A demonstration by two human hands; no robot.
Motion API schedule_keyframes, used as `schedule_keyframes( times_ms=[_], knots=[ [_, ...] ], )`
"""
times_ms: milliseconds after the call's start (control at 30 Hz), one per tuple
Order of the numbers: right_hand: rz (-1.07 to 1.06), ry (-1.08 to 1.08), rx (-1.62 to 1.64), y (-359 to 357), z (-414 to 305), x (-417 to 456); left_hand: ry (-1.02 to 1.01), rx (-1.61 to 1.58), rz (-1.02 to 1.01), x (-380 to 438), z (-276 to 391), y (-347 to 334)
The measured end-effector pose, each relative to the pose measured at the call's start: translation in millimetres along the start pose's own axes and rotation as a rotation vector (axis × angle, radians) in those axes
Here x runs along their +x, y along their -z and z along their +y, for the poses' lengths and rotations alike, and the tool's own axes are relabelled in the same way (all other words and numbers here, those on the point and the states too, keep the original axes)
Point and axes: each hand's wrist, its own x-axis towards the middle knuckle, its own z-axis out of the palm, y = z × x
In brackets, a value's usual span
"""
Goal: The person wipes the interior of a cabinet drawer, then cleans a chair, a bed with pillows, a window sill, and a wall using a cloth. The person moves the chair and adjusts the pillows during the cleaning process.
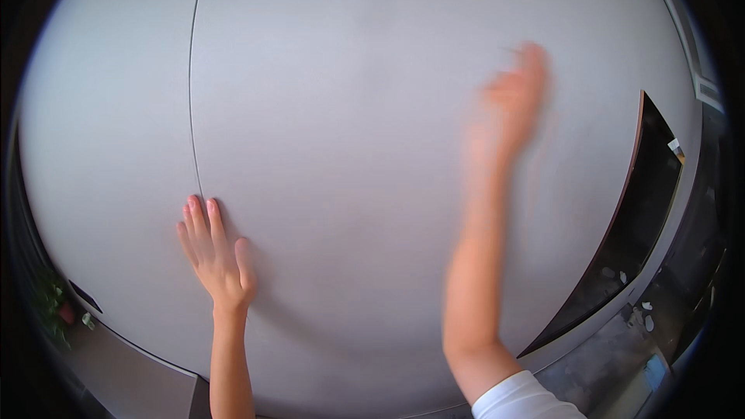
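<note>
A large pale grey wall fills most of the view, with a thin dark vertical seam running down its left part. My left hand rests flat on the wall at the lower end of the visible seam, its fingers spread and pointing up. Raised in front of the wall on the right is my right hand, blurred by motion. Its fingers look partly curled. A thin dark line shows by its fingertips, but whether the hand holds something cannot be told.
A dark glossy panel with a thin frame is on the wall at right. Green plant leaves and a brown-grey cabinet top are at lower left. Small pale objects and a light blue item lie at lower right.
</note>
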Motion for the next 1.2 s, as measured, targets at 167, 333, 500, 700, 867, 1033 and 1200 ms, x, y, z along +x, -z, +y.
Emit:
schedule_keyframes(
  times_ms=[167,333,500,700,867,1033,1200],
  knots=[
    [-0.388,0.541,0.476,-16.3,-216.6,-143.6,0.071,-0.088,0.003,-5.2,-3.5,-5.3],
    [-0.282,0.343,0.191,11.4,-80.8,-36.5,0.091,0.009,0.002,-31.0,-70.3,20.3],
    [0.111,-0.569,0.094,54.1,137.7,38.4,0.159,-0.045,0.031,-30.6,-54.5,8.7],
    [0.029,0.127,0.128,-64.6,-89.6,15.2,0.147,-0.055,0.061,-32.4,-60.9,4.1],
    [-0.201,0.706,0.283,-78.7,-215.6,-18.7,0.164,-0.093,0.032,-31.3,-54.4,3.8],
    [-0.743,0.832,0.497,35.2,-197.7,-183.0,0.215,0.023,-0.009,-74.3,-78.7,16.1],
    [-1.107,1.142,0.835,137.9,-114.0,-318.1,0.327,-0.088,-0.143,-229.3,-40.6,-5.9]
  ],
)
